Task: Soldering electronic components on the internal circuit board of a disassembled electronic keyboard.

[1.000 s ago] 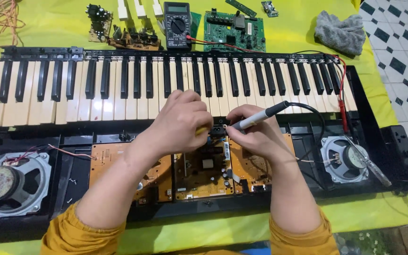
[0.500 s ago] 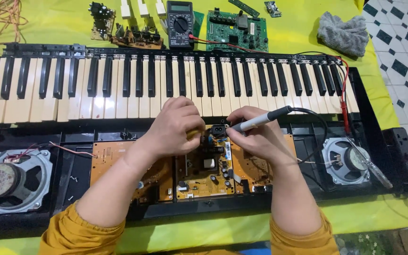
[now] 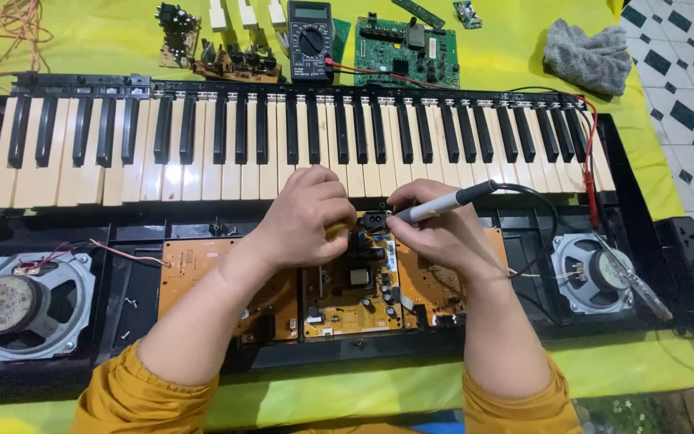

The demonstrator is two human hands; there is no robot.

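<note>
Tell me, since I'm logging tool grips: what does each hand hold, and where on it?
The right hand grips a grey pen-shaped tool near its tip end. The left hand is curled over the circuit board; any hold there is hidden.

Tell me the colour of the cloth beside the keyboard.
Grey cloth, seen in the head view.

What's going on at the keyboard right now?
A person works on an opened keyboard with its boards bare. The right hand holds a soldering iron like a pen, tip at the middle board. The left hand rests closed beside it on that board. A multimeter lies behind the keys.
</note>
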